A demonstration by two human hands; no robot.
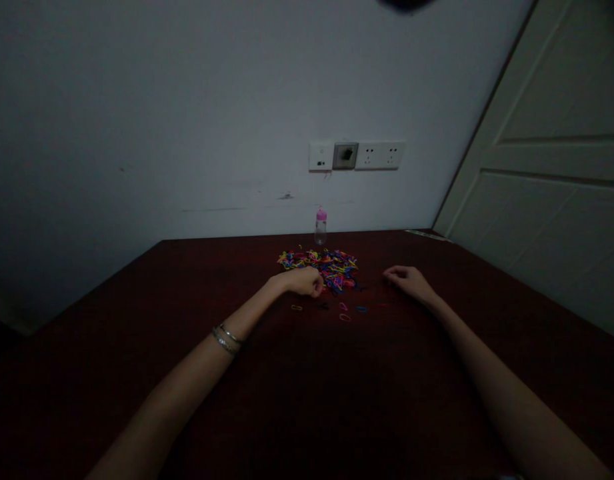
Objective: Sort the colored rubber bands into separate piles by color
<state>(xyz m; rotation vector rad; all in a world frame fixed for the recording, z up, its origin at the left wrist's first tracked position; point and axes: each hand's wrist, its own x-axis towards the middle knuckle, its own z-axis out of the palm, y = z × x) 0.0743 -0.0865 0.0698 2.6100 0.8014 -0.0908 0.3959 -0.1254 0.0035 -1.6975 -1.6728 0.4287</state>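
Note:
A pile of small colourful elastic hair bands (337,267) lies on the dark red table. My left hand (304,281) is at the pile's front left edge, its fingers curled closed; whatever they may hold is hidden. To the right of the pile, apart from it, my right hand (409,281) is low over the table with its fingertips drawn together; I cannot make out anything in them. In front of the pile lie separate bands: a yellow band (297,307), a black band (323,306), a pink band (343,307), another pink band (345,318), a blue band (361,309) and a red band (382,305).
Behind the pile a small clear bottle with a pink cap (321,227) stands upright near the wall. Sockets and switches (357,155) are on the wall above it. A pale panelled door (551,173) borders the table (307,400) on the right. The light is dim.

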